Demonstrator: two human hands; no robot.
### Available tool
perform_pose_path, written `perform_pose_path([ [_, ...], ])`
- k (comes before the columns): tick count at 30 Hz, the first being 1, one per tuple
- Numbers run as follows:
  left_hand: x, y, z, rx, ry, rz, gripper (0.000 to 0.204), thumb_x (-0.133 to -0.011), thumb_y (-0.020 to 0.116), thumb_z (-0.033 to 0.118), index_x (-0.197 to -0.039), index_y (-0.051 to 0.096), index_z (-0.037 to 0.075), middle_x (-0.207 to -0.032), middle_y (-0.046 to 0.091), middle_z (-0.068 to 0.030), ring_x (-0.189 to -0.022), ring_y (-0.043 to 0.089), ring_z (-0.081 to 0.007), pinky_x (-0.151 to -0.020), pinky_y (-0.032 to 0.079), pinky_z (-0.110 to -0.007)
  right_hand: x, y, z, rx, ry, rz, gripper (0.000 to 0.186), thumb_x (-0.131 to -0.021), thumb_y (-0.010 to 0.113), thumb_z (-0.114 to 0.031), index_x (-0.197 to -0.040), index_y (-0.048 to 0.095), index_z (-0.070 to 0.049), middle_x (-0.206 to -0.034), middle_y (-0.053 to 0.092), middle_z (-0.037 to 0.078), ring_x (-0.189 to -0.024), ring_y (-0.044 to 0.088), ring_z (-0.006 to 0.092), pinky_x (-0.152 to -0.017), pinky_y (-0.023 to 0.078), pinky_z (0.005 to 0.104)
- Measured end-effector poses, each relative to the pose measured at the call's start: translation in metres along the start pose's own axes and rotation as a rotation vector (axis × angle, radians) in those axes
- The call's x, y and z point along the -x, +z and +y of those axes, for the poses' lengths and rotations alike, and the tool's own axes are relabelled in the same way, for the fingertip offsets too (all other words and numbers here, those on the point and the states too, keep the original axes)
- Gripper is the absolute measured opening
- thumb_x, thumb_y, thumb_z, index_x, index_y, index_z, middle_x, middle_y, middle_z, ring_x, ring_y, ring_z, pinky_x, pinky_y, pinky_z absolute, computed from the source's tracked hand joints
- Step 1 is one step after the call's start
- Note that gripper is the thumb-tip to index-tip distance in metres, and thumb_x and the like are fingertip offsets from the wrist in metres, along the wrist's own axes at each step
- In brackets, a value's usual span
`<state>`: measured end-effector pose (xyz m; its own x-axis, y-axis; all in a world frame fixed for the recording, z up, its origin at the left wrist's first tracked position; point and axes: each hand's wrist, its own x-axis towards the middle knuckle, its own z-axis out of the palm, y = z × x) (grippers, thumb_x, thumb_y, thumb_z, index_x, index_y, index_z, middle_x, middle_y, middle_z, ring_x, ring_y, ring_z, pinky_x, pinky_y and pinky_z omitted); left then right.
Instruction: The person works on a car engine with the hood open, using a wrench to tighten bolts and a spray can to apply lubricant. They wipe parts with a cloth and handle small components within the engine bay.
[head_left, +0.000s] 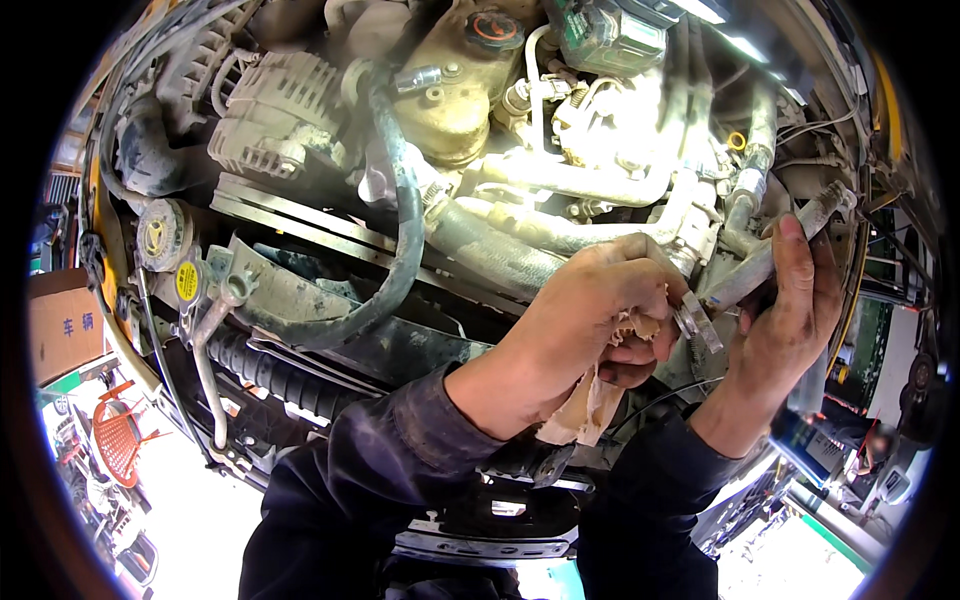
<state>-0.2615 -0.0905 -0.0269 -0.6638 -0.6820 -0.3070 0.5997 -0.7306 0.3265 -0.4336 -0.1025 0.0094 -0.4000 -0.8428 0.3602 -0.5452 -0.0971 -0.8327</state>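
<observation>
My left hand (600,310) is closed on a crumpled piece of brown paper (585,405), part of which hangs below the fingers. Its fingertips are close to a shiny metal flange (698,322) at the lower end of a grey pipe (765,262). Whether they touch the flange I cannot tell. From the other side my right hand (795,300) grips the pipe, one finger lying up along it. The pipe slants up to the right toward the side of the engine bay. Behind my left hand, a thick dusty hose (490,245) runs leftward.
A dusty alternator (270,115) and a tan reservoir with a dark cap (494,30) sit at the back. A thin black hose (405,220) curves across the front. Bright light falls on the pipes. An orange chair (115,440) and cardboard box (65,325) stand left.
</observation>
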Motion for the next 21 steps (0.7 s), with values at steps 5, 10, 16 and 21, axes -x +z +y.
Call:
perform_pose_path([
  [5, -0.0010, -0.0006, -0.0020, 0.048, 0.005, -0.022, 0.015, -0.082, 0.050, 0.008, -0.093, 0.052, -0.002, -0.065, 0.054, -0.0107, -0.048, 0.035, -0.0108, -0.045, 0.031, -0.024, 0.0010, 0.0041, -0.0016, -0.092, 0.008, 0.006, 0.039, -0.086, 0.069, -0.032, -0.091, 0.066, 0.006, -0.079, 0.060, 0.003, -0.069, 0.049, 0.0099, -0.059, 0.037, 0.0223],
  [10, -0.0008, 0.0003, 0.0000, 0.014, 0.008, -0.018, 0.014, -0.083, 0.052, 0.008, -0.094, 0.052, 0.000, -0.066, 0.054, -0.0097, -0.050, 0.040, -0.0119, -0.045, 0.030, -0.024, 0.0008, 0.0034, -0.0036, -0.111, 0.029, -0.009, 0.038, -0.086, 0.068, -0.031, -0.094, 0.066, 0.006, -0.080, 0.061, 0.004, -0.070, 0.051, 0.0096, -0.061, 0.039, 0.0224],
  [16, 0.0005, 0.0005, -0.0001, -0.010, -0.014, 0.016, 0.015, -0.084, 0.054, 0.008, -0.098, 0.051, 0.001, -0.066, 0.054, -0.0092, -0.051, 0.044, -0.0132, -0.044, 0.029, -0.024, 0.0014, 0.0017, -0.0007, -0.184, 0.071, -0.044, 0.035, -0.086, 0.067, -0.022, -0.104, 0.064, 0.008, -0.099, 0.067, 0.013, -0.085, 0.064, 0.0151, -0.071, 0.052, 0.0237],
  [21, -0.0013, -0.0001, -0.0001, 0.002, -0.020, 0.006, 0.016, -0.084, 0.054, 0.008, -0.098, 0.051, 0.001, -0.066, 0.054, -0.0096, -0.050, 0.043, -0.0130, -0.044, 0.029, -0.024, 0.0017, 0.0001, -0.0030, -0.109, 0.041, -0.050, 0.034, -0.086, 0.069, -0.025, -0.101, 0.066, 0.005, -0.087, 0.065, 0.007, -0.071, 0.060, 0.0108, -0.058, 0.046, 0.0210],
])
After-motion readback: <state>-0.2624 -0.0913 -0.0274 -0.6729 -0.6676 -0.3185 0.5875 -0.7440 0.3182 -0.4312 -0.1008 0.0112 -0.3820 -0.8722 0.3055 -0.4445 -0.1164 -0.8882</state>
